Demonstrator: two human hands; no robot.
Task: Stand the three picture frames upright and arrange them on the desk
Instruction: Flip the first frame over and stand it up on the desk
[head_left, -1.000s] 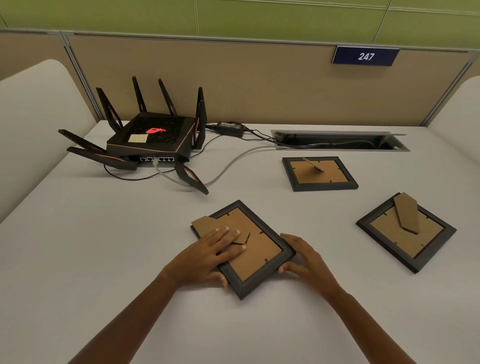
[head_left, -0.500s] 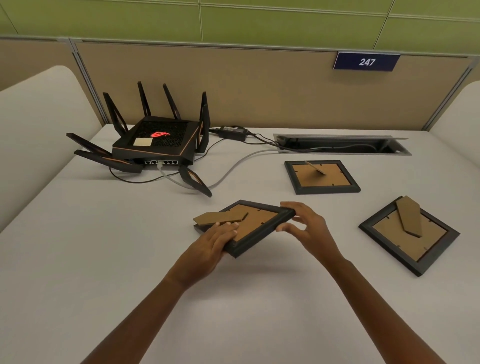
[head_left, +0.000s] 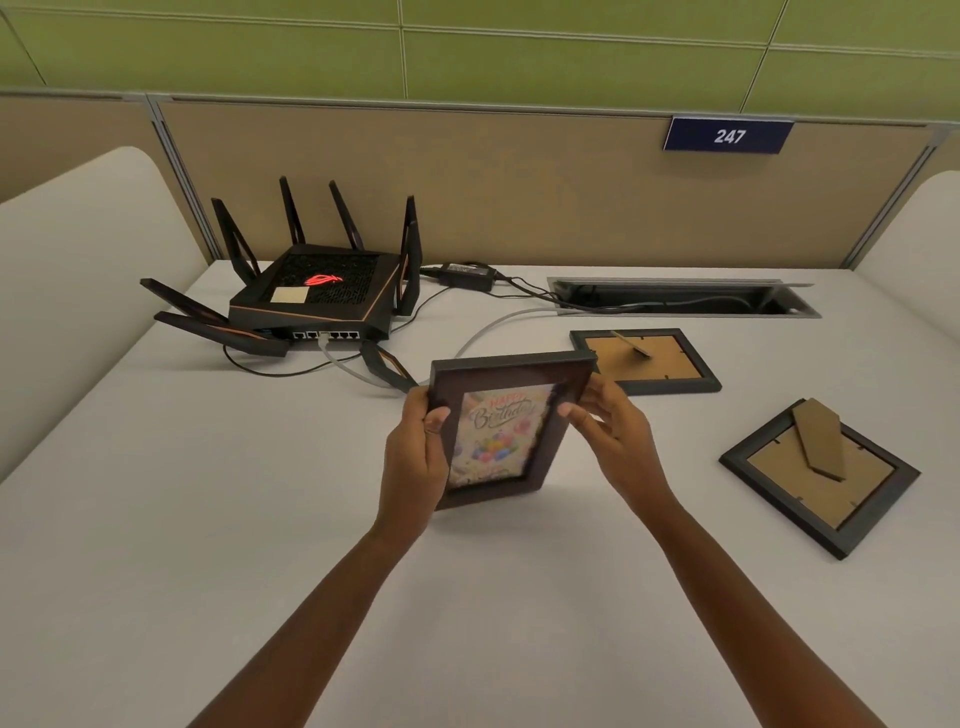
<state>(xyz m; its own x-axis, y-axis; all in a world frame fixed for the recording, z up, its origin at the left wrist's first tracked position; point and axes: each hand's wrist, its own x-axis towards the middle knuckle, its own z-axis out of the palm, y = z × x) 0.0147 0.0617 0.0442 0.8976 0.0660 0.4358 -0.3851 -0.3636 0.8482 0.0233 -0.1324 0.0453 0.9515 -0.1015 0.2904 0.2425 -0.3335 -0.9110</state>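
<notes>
Left hand (head_left: 415, 457) and right hand (head_left: 618, 441) grip the birthday-card frame (head_left: 506, 431) by its sides, picture facing the camera. Two more frames, one (head_left: 647, 361) behind it and one (head_left: 821, 475) to its right, lie face down on the desk (head_left: 208, 519).

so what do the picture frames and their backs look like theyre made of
The held frame, gripped by the left hand and right hand, has a dark matte moulding, probably wood or plastic; a soft sheen over the birthday picture suggests glazing. The far frame and right frame lie face down: plain brown backing and easel flaps, likely cardboard or fibreboard, dull and uncoated.
</notes>
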